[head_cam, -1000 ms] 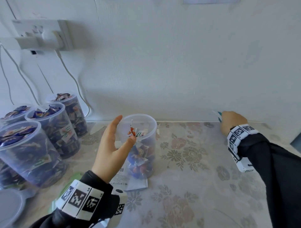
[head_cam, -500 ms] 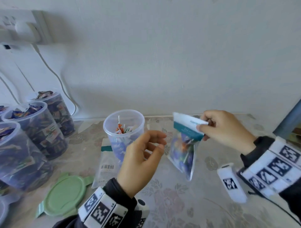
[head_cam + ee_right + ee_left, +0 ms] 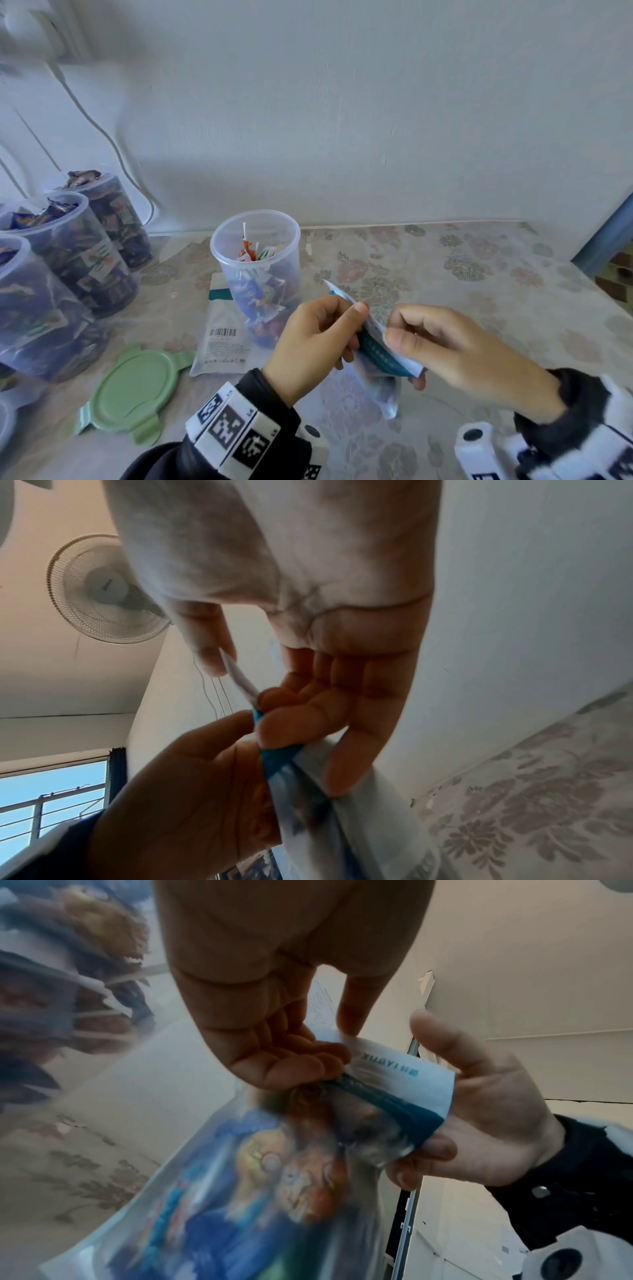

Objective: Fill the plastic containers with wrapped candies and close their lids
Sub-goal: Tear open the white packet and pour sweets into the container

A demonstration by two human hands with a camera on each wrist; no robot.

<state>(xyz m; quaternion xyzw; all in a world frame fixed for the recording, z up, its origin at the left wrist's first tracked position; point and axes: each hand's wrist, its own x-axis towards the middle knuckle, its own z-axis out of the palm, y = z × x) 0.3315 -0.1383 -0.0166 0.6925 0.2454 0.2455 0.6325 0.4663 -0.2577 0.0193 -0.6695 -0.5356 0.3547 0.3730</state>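
A clear plastic container, lid off, stands at mid-table, partly filled with wrapped candies. In front of it, above the table, both hands hold a clear candy bag with a white and teal top strip. My left hand pinches the strip's left end, thumb on top. My right hand pinches its right end. In the left wrist view the left hand curls on the bag, with colourful candies blurred below. In the right wrist view the right hand pinches the teal strip.
A green lid lies at the front left. A flat empty bag lies beside the open container. Three candy-filled containers stand along the left, near a white cable. The table's right edge is near.
The right hand brought the candy bag from the back right to the front centre. The left hand left the container's side and took hold of the bag's top.
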